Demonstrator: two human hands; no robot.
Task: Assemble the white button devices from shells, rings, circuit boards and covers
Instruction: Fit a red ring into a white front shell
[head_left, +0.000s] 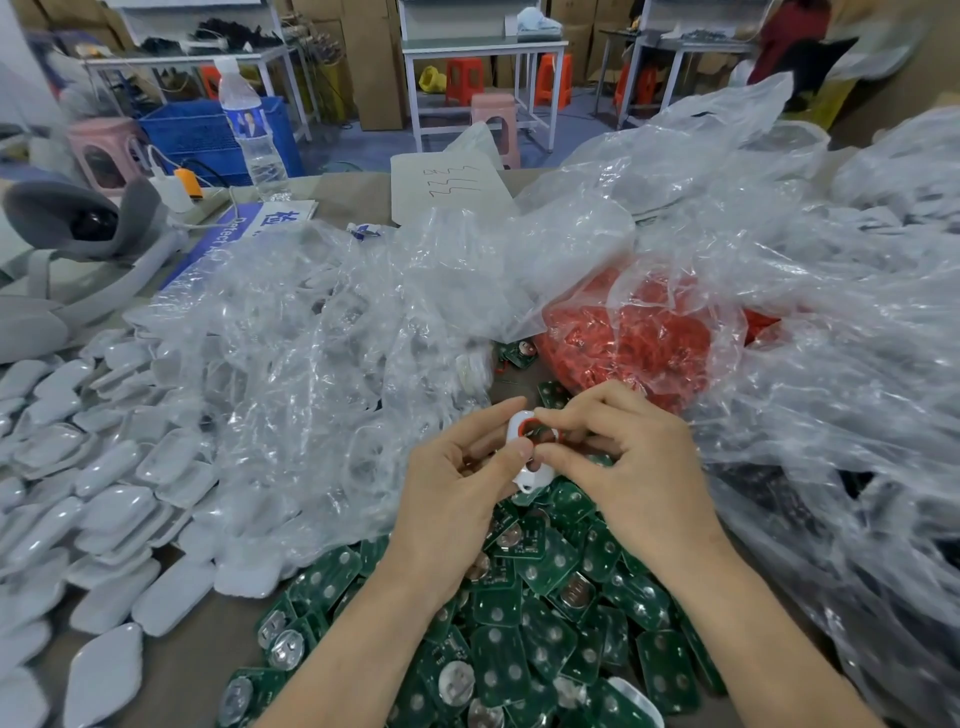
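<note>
The fingers (574, 413) of both hands are curled around a small white shell (535, 475), held just above the middle of the tabletop (182, 670). The left hand (457, 488) grips the shell from the left between thumb and forefinger. The right hand (628, 457) pinches a red ring (521, 425) sitting at the shell's far, upper opening. Directly under the hands, and spreading toward the near edge, lies a heap of green circuit boards (545, 639), many with round silver discs on them. To the left, overlapping rows of white covers (114, 493) blanket the tabletop. Crumpled clear plastic bags (322, 353) pile up beyond the hands and along the whole right side. Just beyond the hands, slightly right, a bag of red rings (639, 343) lies open. At the far left stand a water bottle (249, 124) and a blue sign (228, 234), with a sheet of paper (447, 192) bearing handwritten marks to their right.
</note>
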